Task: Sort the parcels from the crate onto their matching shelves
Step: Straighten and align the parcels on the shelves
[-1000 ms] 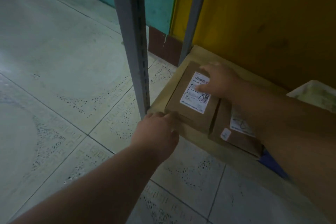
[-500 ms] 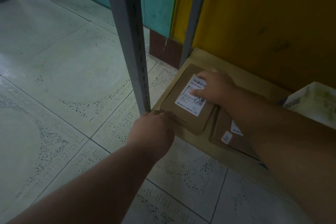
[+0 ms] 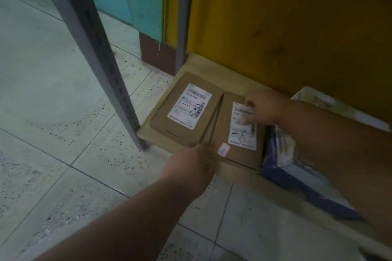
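We see two brown cardboard parcels lying flat and touching on the bottom shelf (image 3: 191, 65): the left parcel (image 3: 186, 110) by the grey upright (image 3: 99, 57), the right parcel (image 3: 237, 133) beside it, each label hand-marked with what looks like an 8. Our right hand (image 3: 261, 108) rests its fingertips on the right parcel's label, while our left hand (image 3: 191, 167) touches the parcels' front edge, its fingers hidden, so we cannot tell its grasp. We judge these two as sorted and merely being squared up beside a blue-and-white bag (image 3: 282, 150); the crate is out of view, so what remains is unknown.

Handwritten "8" on both parcel labels (image 3: 189, 106) (image 3: 242, 131) (print illegible).
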`<state>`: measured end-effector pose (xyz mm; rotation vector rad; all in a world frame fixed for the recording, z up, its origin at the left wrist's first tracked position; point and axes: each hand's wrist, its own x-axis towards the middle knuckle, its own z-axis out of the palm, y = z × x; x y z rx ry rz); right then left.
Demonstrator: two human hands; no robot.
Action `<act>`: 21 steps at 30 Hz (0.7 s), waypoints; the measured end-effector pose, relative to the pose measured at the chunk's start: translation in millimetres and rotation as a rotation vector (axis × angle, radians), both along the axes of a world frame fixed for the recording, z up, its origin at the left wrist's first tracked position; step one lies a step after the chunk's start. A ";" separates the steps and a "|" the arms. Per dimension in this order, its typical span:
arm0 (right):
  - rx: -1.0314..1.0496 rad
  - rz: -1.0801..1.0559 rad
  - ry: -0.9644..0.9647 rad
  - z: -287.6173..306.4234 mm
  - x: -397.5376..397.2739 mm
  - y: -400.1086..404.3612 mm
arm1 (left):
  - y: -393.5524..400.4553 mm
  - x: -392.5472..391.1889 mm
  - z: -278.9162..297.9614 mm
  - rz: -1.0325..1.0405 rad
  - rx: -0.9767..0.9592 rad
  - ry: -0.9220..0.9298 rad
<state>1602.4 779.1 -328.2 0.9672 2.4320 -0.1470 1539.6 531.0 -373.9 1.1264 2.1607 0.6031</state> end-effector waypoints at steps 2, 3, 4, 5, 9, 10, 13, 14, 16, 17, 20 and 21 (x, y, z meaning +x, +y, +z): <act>0.013 0.006 0.007 -5.2 -1.2 1.6 | 5.8 8.0 -4.7 0.014 -0.008 -0.034; 0.014 0.007 0.002 -6.9 -3.1 0.9 | 7.7 10.6 -6.9 0.014 -0.015 -0.035; 0.009 0.007 -0.002 -8.2 -4.9 0.5 | 9.5 12.4 -8.1 0.011 -0.024 -0.037; 0.003 0.002 -0.010 -8.9 -6.6 0.3 | 11.2 13.7 -8.5 0.012 -0.028 -0.047; 0.016 -0.021 -0.008 -10.9 -9.7 -3.0 | 16.3 13.0 -11.7 0.050 -0.013 -0.089; 0.024 -0.031 0.002 -12.8 -8.5 -3.0 | 16.3 12.7 -11.9 0.069 -0.013 -0.091; 0.034 -0.055 0.042 -17.8 -3.7 -2.8 | 13.9 13.9 -11.4 0.102 -0.019 -0.098; 0.033 -0.061 0.054 -18.0 -3.1 -2.7 | 13.3 14.0 -10.4 0.105 -0.019 -0.092; 0.022 -0.065 0.058 -17.2 -3.5 -2.9 | 13.8 12.0 -8.6 0.111 -0.012 -0.070; 0.018 -0.063 0.048 -16.9 -3.6 -3.3 | 14.2 11.2 -7.3 0.106 -0.011 -0.061; 0.020 -0.057 0.052 -12.2 -2.9 -6.3 | 14.8 10.9 -3.7 0.065 -0.027 -0.033; 0.029 -0.051 0.070 -7.6 -1.8 -8.8 | 14.4 11.2 -1.8 0.057 -0.024 -0.025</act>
